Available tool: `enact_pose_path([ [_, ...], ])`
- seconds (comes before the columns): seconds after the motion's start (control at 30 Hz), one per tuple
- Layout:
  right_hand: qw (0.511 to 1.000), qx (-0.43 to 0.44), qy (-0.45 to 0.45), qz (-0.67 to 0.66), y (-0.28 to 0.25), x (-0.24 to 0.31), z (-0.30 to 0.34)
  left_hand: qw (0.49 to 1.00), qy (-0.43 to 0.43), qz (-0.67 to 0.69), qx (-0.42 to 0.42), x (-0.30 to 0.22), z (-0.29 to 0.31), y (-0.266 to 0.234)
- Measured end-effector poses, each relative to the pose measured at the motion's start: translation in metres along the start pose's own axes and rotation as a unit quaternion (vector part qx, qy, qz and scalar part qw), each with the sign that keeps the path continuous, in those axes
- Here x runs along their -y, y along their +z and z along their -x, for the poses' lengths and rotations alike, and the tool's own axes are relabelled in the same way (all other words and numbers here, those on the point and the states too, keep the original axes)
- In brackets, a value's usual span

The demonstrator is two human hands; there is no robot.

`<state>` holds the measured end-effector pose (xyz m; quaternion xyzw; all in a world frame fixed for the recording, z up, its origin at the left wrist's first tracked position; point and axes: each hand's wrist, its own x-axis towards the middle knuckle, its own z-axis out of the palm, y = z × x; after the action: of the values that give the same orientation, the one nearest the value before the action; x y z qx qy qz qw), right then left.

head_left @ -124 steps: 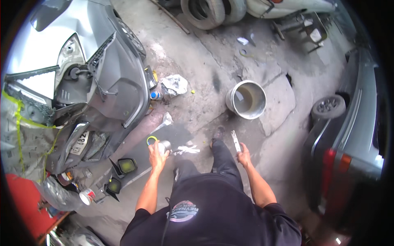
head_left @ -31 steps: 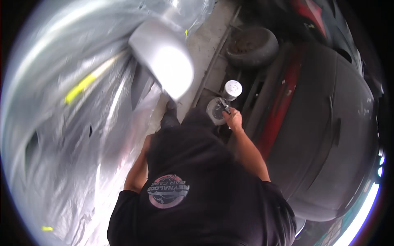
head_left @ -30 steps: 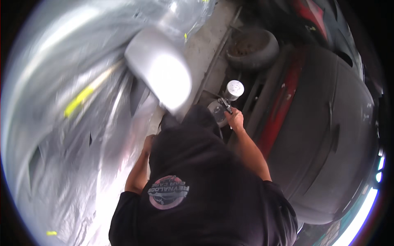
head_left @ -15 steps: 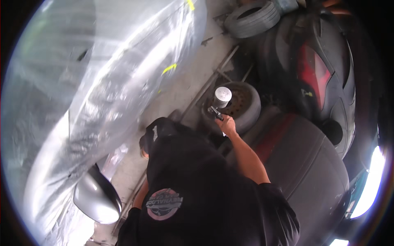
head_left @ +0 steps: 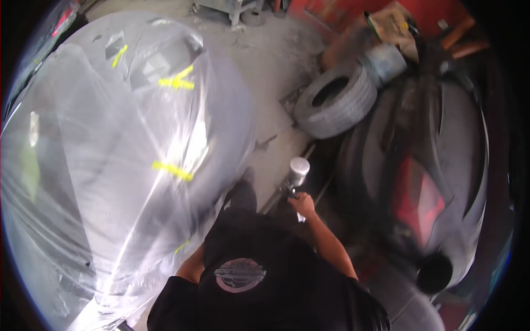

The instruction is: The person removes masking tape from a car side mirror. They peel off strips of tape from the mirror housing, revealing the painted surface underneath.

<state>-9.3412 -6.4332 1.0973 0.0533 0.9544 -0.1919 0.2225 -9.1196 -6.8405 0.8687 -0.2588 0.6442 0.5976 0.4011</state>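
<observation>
A paint spray gun with a silver top cup [head_left: 299, 170] is upright in my right hand [head_left: 302, 205], whose fingers are closed round its handle. My right arm reaches forward over dark, narrow floor rails. Of my left arm only a stretch of forearm shows at the left of my black shirt; the hand itself is hidden behind my body. Left of me stands a car wrapped in clear plastic sheeting [head_left: 121, 209], with strips of yellow tape [head_left: 172, 171] on it. The gun is apart from the sheeting.
To the right, dark bumpers [head_left: 464, 165] and a red tail light [head_left: 417, 201] are piled close to my arm. Ahead lie a worn tire [head_left: 353, 107] and a grey-blue drum [head_left: 385, 63], with a brown paper bag [head_left: 395, 30] behind. A metal stand [head_left: 234, 11] is farther off.
My view has swung forward along the wrapped car, so the tire sits lower in view and the rusty wheel beside the gun no longer shows. The spray gun stays in my right hand.
</observation>
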Motion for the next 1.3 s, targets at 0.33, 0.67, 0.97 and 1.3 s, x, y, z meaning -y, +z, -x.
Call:
enact_pose_path([
  [0.33,0.998,-0.020,-0.003,-0.060,-0.282,0.020,-0.388,0.996,-0.075,0.022,0.053,-0.382,-0.168,0.001],
  [0.67,0.966,0.073,-0.198,0.147,-0.446,0.115,-0.807,0.986,-0.067,0.150,-0.030,-0.698,-0.354,0.011],
  [0.97,0.928,0.123,-0.243,0.255,-0.457,0.327,-1.156,0.970,-0.068,0.215,-0.095,-0.918,-0.525,-0.190],
  [1.3,0.927,0.195,-0.198,0.254,-0.462,0.676,-1.449,0.936,-0.076,0.303,-0.164,-1.153,-0.615,-0.648],
])
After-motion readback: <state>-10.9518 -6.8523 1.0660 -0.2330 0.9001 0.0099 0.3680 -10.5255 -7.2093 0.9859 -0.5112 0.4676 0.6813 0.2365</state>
